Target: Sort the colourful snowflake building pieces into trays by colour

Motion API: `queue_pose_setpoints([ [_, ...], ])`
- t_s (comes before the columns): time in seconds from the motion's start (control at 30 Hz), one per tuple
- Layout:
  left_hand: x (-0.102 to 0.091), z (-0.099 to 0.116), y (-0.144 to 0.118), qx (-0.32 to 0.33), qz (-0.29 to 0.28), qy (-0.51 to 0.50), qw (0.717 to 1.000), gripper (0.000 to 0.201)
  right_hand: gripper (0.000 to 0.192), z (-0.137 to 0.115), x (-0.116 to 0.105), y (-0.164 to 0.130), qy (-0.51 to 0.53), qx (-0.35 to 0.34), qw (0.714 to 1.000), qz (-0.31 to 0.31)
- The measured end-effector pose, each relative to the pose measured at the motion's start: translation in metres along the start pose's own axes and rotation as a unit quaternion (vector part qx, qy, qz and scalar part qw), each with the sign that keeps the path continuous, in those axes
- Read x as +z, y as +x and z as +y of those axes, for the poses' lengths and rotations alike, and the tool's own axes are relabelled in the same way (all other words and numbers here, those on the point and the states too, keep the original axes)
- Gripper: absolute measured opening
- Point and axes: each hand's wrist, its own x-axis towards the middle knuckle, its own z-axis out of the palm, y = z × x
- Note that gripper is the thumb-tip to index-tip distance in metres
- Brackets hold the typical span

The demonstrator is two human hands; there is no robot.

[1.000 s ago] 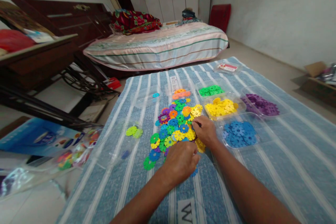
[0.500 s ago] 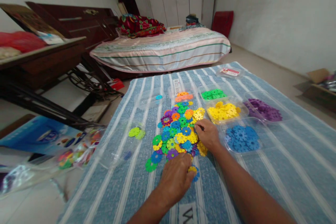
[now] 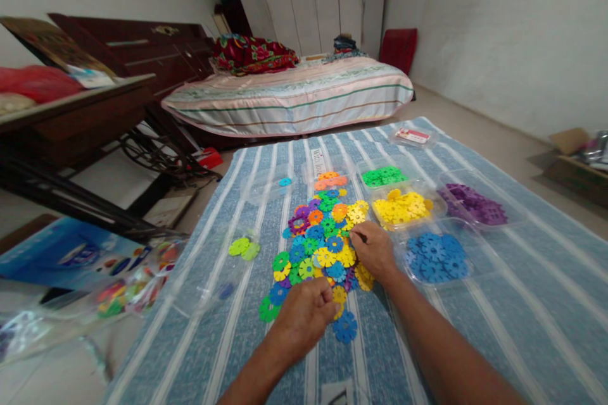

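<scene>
Two hands work at one pile of flat plastic flowers [image 3: 323,237] on the striped mat [image 3: 498,304]. The left hand [image 3: 306,316], at 6 o'clock of the pile, is curled with fingers pressed together on its near edge; whether it pinches a piece I cannot tell. One blue flower [image 3: 345,327] lies just at 3 o'clock of this hand. The right hand [image 3: 375,250] lies at 4 o'clock of the pile, fingertips pinched on a piece there.

Four clear trays stand at 2 to 3 o'clock: green tray [image 3: 382,176], yellow tray [image 3: 403,207], purple tray [image 3: 470,204], blue tray [image 3: 434,250], each with one colour. Two lime flowers [image 3: 244,247] lie at 9 o'clock.
</scene>
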Motion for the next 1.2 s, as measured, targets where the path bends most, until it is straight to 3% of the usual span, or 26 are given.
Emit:
queue_pose_setpoints([
  [0.13,-0.006,0.007,0.013,-0.021,-0.029,-0.068,0.997,0.015,0.018,0.000,0.001,0.001,0.006,-0.005,1.000,0.006],
  [0.23,-0.012,0.020,0.029,0.002,-0.020,-0.116,0.993,0.013,0.019,0.000,0.000,0.001,0.006,-0.007,1.000,0.014],
  [0.47,-0.012,0.082,0.070,0.096,0.031,-0.183,0.978,0.002,0.012,0.003,0.003,-0.003,0.026,0.024,0.999,0.016],
  [0.57,-0.012,0.096,0.085,0.130,0.069,-0.176,0.973,0.018,0.017,0.004,0.006,-0.003,0.013,0.043,0.999,0.027],
  [0.67,-0.016,0.084,0.086,0.147,0.096,-0.082,0.981,0.014,0.016,0.005,0.005,-0.002,0.003,0.033,0.999,0.019],
  [0.77,-0.019,0.058,0.067,0.147,0.080,0.077,0.983,0.016,0.017,0.004,0.002,-0.002,0.006,0.013,1.000,0.007],
  [0.93,-0.006,0.020,0.025,0.060,0.024,0.302,0.951,0.024,0.020,0.003,0.000,0.000,-0.007,-0.004,1.000,0.000],
  [1.2,0.017,0.007,0.006,0.046,0.039,0.310,0.949,0.020,0.020,0.003,0.000,-0.002,-0.006,-0.002,1.000,-0.004],
])
